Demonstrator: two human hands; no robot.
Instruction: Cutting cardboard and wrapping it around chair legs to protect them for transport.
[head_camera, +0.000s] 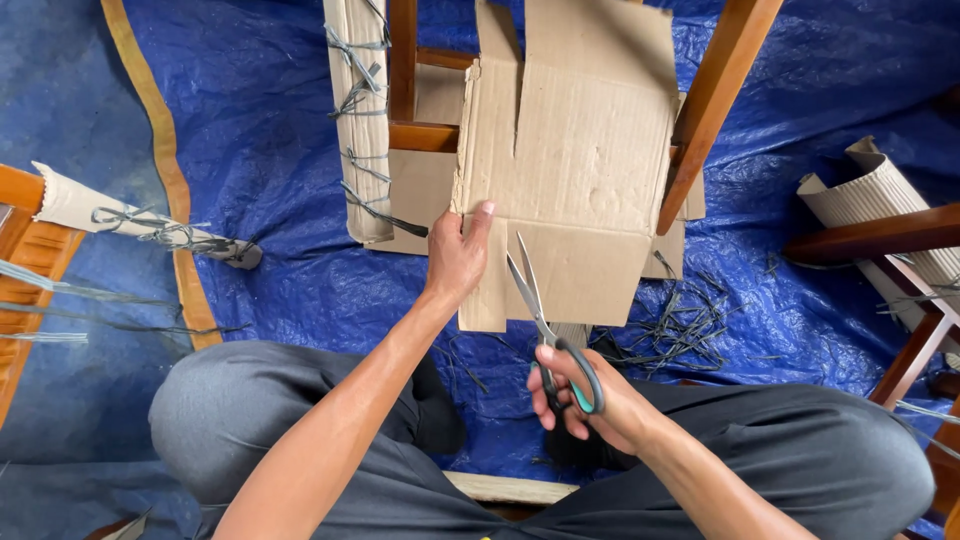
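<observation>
**Cardboard sheet and scissors, held over a blue tarpaulin**

Nearest, we list the person's knees in grey trousers (300, 420), folded at the bottom edge of the tarpaulin (260, 130).

Item, right hand (590, 395): fingers clenched through the loops of a pair of scissors (548, 325) with dark and teal handles. The blades stand apart, tips pointing up toward the sheet's lower edge and lying over its face.

Item, left hand (455, 260): fingers grasping the left edge of the cardboard sheet (575, 170), thumb laid on its front face, the rest hidden behind.

Item, cardboard sheet: flat brown corrugated board with flaps and a slit from its top edge, held upright in the middle of the tarpaulin, leaning against a wooden frame (715, 100) behind it.

Item, cut strips (680, 325): a loose dark heap on the tarpaulin just beside the sheet's lower right corner.

Item, wrapped leg (355, 120): a frame post to the sheet's left, sheathed in cardboard and tied with grey strapping.

Toward the left edge we note a second wrapped post (130, 220), lying tilted, and a tan border stripe (165, 170). At the right edge, a roll of corrugated card (870, 195) beside further wooden furniture (880, 235).
</observation>
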